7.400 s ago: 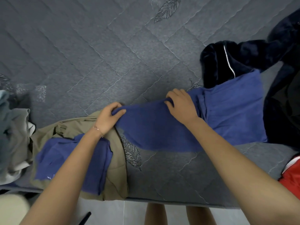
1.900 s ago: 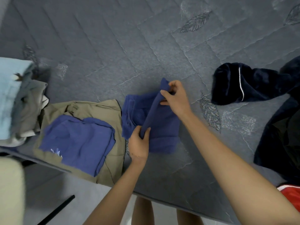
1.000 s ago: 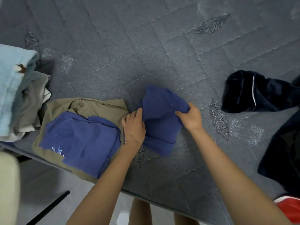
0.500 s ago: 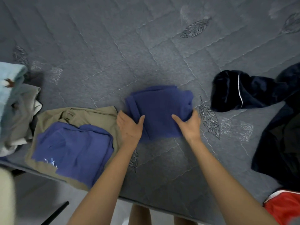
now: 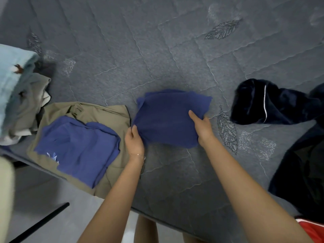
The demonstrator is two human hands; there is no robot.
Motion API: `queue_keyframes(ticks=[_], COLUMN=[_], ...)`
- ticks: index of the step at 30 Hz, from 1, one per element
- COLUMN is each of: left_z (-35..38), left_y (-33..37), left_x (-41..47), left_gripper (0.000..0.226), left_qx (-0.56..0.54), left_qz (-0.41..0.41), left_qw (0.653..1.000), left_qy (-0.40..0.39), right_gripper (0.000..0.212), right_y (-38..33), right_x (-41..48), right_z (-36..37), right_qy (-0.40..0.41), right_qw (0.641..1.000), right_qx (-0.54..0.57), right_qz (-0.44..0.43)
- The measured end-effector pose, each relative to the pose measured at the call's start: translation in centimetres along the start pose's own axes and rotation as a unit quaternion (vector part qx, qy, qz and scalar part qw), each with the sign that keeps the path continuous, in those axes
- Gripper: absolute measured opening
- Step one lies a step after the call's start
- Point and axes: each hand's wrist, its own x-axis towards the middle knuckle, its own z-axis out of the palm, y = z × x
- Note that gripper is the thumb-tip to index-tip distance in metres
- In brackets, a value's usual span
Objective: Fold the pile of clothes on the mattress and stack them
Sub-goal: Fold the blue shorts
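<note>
The left hand [image 5: 135, 140] and right hand [image 5: 201, 127] gripped opposite edges of one folded blue cloth [image 5: 168, 118] at mid-mattress [image 5: 157, 50], fingers curled round it. Just beside it lay two stacked pieces, a blue shirt [image 5: 78, 146] on tan trousers [image 5: 105, 113]. One dark garment [image 5: 254, 106] and one red piece [image 5: 313, 228] apparently awaited folding.

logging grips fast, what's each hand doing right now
Left hand: grips the left edge of the folded blue garment, thumb on top.
Right hand: pinches the same garment's right edge, thumb on top.
</note>
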Motion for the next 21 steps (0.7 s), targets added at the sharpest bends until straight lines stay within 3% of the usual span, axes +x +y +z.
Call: queue_keyframes(ticks=[4, 7, 9, 11, 14, 18, 21], left_z=[0.2, 0.5, 0.7, 1.1, 1.7, 2.1, 2.5], left_y=[-0.2, -0.7, -0.7, -0.4, 0.4, 1.7, 2.5], left_x=[0.4, 0.3, -0.1, 0.0, 1.8, 4.2, 5.2], left_gripper=[0.03, 0.03, 0.027, 0.007, 0.042, 0.05, 0.051], left_qx=[-0.167, -0.155, -0.082, -0.037, 0.075, 0.205, 0.331], left_qz=[-0.087, -0.125, -0.067, 0.001, 0.1, 0.19, 0.283], left_qw=[0.982, 0.98, 0.994, 0.999, 0.99, 0.952, 0.883], left_qy=[-0.014, 0.008, 0.03, -0.004, -0.063, -0.122, -0.177], right_gripper=[0.023, 0.026, 0.025, 0.026, 0.027, 0.025, 0.009], right_y=[1.1, 2.1, 3.2, 4.5, 6.2, 7.9, 8.4], right_x=[-1.3, -2.0, -2.7, -3.4, -4.5, -6.1, -6.8], right_z=[-0.9, -1.6, -2.2, -2.6, -3.0, -3.1, -2.6], right_qy=[-0.013, 0.008, 0.018, 0.021, 0.024, 0.048, 0.092], right_qw=[0.997, 0.995, 0.997, 0.997, 0.998, 0.997, 0.994], right_qx=[0.071, 0.094, 0.078, 0.063, 0.051, 0.052, 0.052], right_qz=[0.014, 0.023, 0.021, 0.025, 0.021, 0.015, -0.008])
